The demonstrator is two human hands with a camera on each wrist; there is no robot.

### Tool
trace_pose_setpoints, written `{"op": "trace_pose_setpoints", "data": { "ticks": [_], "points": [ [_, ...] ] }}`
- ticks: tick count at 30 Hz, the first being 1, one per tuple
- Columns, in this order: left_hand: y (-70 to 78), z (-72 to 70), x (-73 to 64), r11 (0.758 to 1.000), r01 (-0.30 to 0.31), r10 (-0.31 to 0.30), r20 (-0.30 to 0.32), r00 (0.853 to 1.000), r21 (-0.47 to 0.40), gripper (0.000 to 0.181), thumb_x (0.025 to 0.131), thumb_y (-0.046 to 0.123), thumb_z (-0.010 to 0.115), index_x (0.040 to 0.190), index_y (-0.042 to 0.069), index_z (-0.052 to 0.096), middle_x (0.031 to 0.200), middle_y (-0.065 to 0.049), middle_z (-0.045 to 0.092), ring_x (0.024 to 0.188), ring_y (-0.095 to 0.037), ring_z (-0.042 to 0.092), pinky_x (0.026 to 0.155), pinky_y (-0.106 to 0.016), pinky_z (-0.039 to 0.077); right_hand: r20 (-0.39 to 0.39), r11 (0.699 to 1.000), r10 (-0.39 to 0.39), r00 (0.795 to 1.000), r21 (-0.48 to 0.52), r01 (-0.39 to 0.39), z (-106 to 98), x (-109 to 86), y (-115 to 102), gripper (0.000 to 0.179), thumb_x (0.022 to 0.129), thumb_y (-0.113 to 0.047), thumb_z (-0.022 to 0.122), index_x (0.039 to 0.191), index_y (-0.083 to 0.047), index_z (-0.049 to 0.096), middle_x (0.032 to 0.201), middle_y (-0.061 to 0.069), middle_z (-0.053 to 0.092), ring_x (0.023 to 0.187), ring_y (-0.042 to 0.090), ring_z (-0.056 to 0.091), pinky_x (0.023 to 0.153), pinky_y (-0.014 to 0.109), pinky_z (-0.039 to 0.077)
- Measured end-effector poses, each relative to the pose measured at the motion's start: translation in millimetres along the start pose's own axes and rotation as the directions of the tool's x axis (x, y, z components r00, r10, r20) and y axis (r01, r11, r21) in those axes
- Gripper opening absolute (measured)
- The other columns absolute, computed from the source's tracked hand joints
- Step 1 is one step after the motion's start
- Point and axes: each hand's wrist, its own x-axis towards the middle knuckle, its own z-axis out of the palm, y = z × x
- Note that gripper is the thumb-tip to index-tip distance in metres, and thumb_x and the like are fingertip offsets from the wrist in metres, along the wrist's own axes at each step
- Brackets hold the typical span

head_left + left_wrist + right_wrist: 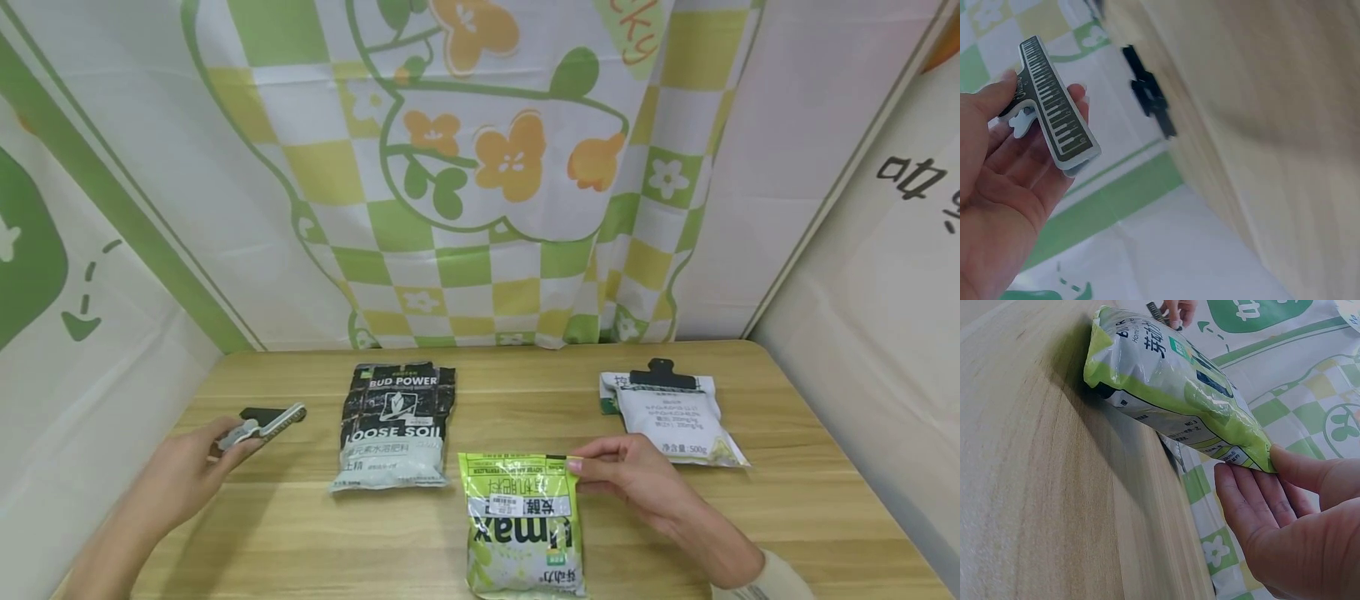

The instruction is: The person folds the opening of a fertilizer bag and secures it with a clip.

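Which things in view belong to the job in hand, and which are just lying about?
Apparently in the job:
piano-patterned clip, in the left hand
green bag, pinched by the right hand

Seemingly lying about:
loose black clip
LOOSE SOIL bag
white bag, already clipped

Bare left hand (193, 462), left forearm (116, 542) bare to frame edge, bare right hand (633, 475), cream sleeve (780, 579) on right forearm (712, 537), curved edge, small grey marking (750, 592), unreadable.

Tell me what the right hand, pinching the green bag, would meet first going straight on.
Likely the Bud Power bag; the right hand may pass above it, since depth is unclear.
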Motion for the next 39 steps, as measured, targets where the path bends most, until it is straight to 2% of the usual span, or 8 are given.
{"op": "trace_pose_setpoints", "data": {
  "ticks": [5, 9, 15, 17, 22, 24, 31, 39],
  "points": [
    [16.7, -5.8, 3.7, 1.0, 0.0, 0.0, 0.017, 1.0, -0.026, 0.035, 0.1, 0.032, 0.073, 0.112, -0.001, 0.07, 0.09, -0.017, 0.08, 0.079, -0.034, 0.079, 0.06, -0.042, 0.062, 0.001, 1.0, 0.002, 1.0, -0.002, -0.002, 0.2, 0.4, 0.2, 0.022, 0.092, -0.006, 0.077, 0.111, 0.004, 0.075, 0.103, -0.001, 0.077, 0.094, 0.014, 0.075, 0.092, 0.035, 0.065],
    [27.1, -5.4, 5.0, 0.999, 0.015, -0.015, 0.011, 1.0, -0.044, 0.044, 0.1, 0.036, 0.073, 0.118, -0.004, 0.068, 0.097, -0.022, 0.08, 0.083, -0.036, 0.08, 0.064, -0.045, 0.064, 0.0, 1.0, 0.0, 1.0, 0.002, 0.0, 0.3, 0.3, 0.2, 0.023, 0.092, -0.006, 0.077, 0.112, 0.006, 0.075, 0.102, 0.0, 0.077, 0.094, 0.014, 0.075, 0.092, 0.035, 0.065],
    [32.8, -2.0, 7.4, 0.993, -0.005, 0.006, 0.006, 1.0, -0.117, 0.04, 0.103, 0.028, 0.069, 0.124, -0.005, 0.063, 0.105, -0.027, 0.078, 0.086, -0.042, 0.079, 0.064, -0.044, 0.065, 0.012, 1.0, -0.006, 1.0, 0.003, 0.006, 0.8, 0.8, -0.8, 0.018, 0.092, -0.005, 0.077, 0.109, 0.003, 0.076, 0.102, -0.001, 0.077, 0.093, 0.014, 0.075, 0.092, 0.035, 0.065],
    [35.0, -1.1, 8.5, 0.99, -0.014, 0.014, 0.005, 1.0, -0.138, 0.037, 0.105, 0.026, 0.067, 0.125, -0.004, 0.061, 0.107, -0.027, 0.077, 0.082, -0.037, 0.08, 0.06, -0.041, 0.063, 0.015, 1.0, -0.007, 1.0, 0.003, 0.007, 0.8, 0.7, -0.9, 0.017, 0.092, -0.005, 0.077, 0.108, 0.001, 0.077, 0.102, -0.001, 0.077, 0.093, 0.013, 0.075, 0.092, 0.035, 0.065],
    [45.3, 0.5, 13.1, 0.983, -0.011, 0.012, 0.008, 1.0, -0.183, 0.034, 0.105, 0.026, 0.066, 0.126, 0.0, 0.06, 0.096, -0.012, 0.077, 0.075, -0.007, 0.074, 0.057, -0.025, 0.058, 0.013, 1.0, -0.002, 1.0, 0.005, 0.002, 0.2, 0.0, -1.1, 0.016, 0.093, -0.005, 0.076, 0.108, 0.0, 0.077, 0.102, -0.002, 0.077, 0.093, 0.013, 0.075, 0.092, 0.035, 0.065],
    [50.1, 1.4, 14.7, 0.982, -0.003, 0.004, 0.008, 1.0, -0.19, 0.035, 0.104, 0.027, 0.068, 0.126, 0.0, 0.062, 0.092, -0.007, 0.077, 0.075, -0.002, 0.07, 0.059, -0.022, 0.057, 0.01, 1.0, 0.0, 1.0, 0.007, 0.0, 0.1, -0.2, -1.2, 0.015, 0.093, -0.005, 0.076, 0.107, 0.0, 0.077, 0.101, -0.002, 0.077, 0.093, 0.013, 0.075, 0.092, 0.034, 0.065],
    [67.1, 6.0, 17.0, 0.989, 0.002, -0.004, -0.011, 1.0, -0.145, 0.027, 0.098, 0.033, 0.075, 0.111, 0.009, 0.074, 0.089, -0.005, 0.08, 0.081, -0.026, 0.079, 0.061, -0.031, 0.059, 0.013, 1.0, -0.004, 1.0, 0.009, 0.004, -0.2, -0.5, -0.6, 0.015, 0.093, -0.005, 0.077, 0.107, -0.002, 0.078, 0.101, -0.002, 0.077, 0.093, 0.013, 0.075, 0.092, 0.034, 0.065],
    [88.6, 7.2, 22.0, 0.974, -0.01, 0.021, 0.048, 0.999, -0.225, 0.04, 0.105, 0.033, 0.066, 0.129, 0.001, 0.069, 0.108, -0.019, 0.08, 0.086, -0.03, 0.081, 0.07, -0.043, 0.065, 0.01, 1.0, -0.002, 1.0, 0.005, 0.002, 0.5, -1.2, -2.2, 0.016, 0.093, -0.006, 0.077, 0.108, 0.0, 0.077, 0.102, -0.001, 0.077, 0.093, 0.013, 0.075, 0.092, 0.035, 0.065]
  ]
}}
